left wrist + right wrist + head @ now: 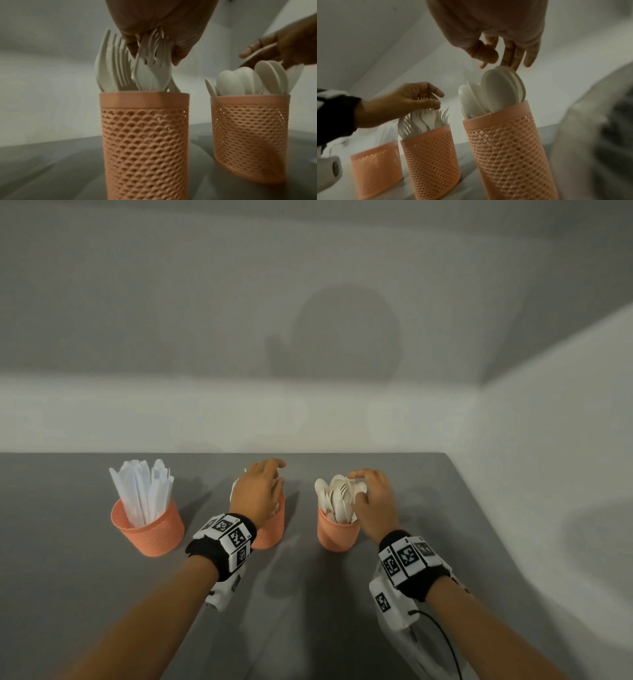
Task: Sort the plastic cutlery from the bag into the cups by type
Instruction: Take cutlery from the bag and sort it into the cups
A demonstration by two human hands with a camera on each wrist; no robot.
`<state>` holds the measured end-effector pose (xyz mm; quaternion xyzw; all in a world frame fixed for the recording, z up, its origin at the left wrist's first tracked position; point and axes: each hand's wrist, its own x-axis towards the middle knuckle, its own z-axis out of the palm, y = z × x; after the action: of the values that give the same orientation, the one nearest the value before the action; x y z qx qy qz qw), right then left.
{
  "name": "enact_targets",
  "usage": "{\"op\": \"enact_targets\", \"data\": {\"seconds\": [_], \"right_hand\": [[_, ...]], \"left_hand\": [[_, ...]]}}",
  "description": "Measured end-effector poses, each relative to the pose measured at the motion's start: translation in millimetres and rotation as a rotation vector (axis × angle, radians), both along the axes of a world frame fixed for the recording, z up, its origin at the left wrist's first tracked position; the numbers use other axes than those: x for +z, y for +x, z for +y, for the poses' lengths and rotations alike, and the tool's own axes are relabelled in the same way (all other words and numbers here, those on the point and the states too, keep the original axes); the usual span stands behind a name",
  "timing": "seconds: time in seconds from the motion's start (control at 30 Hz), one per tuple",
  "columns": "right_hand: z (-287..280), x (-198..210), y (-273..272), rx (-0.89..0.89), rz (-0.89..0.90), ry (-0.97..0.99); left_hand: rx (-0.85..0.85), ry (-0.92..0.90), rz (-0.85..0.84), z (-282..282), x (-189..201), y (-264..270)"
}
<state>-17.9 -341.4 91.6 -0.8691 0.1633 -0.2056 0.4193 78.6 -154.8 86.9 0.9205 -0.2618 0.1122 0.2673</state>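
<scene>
Grey tabletop (68, 594) under pale walls: left hand (255, 491) pinched forks (150, 70) in middle cup (145, 135), right hand (375, 501), fingers loosely spread, touched spoons (498, 92) at centre-right; best seat handles fully, release gently.

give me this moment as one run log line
left hand: grips forks in middle cup | right hand: fingers touch spoons in right cup | knives: left cup
</scene>
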Motion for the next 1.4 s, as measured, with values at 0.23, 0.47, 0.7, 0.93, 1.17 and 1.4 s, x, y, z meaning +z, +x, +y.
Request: {"op": "enact_targets", "data": {"seconds": [0.23, 0.47, 0.7, 0.93, 1.17, 1.4], "right_hand": [[16, -14, 7, 0.112, 0.265, -0.47], [18, -13, 12, 0.088, 0.334, -0.555], [16, -10, 12, 0.161, 0.476, -0.509], [16, 2, 9, 0.157, 0.499, -0.441], [16, 48, -8, 0.086, 0.428, -0.401], [21, 78, -68, -0.012, 0.408, -0.4]], "left_hand": [[0.01, 0.306, -0.028, -2, -9, -6], [0.109, 0.475, 0.068, -4, -3, -10], [0.101, 0.448, 0.175, -5, -6, -10], [0.095, 0.413, 0.174, -2, -1, -13], [0.066, 0.229, 0.101, 18, 32, -26], [-0.204, -0.046, 0.153, 79, 68, -65]]}}
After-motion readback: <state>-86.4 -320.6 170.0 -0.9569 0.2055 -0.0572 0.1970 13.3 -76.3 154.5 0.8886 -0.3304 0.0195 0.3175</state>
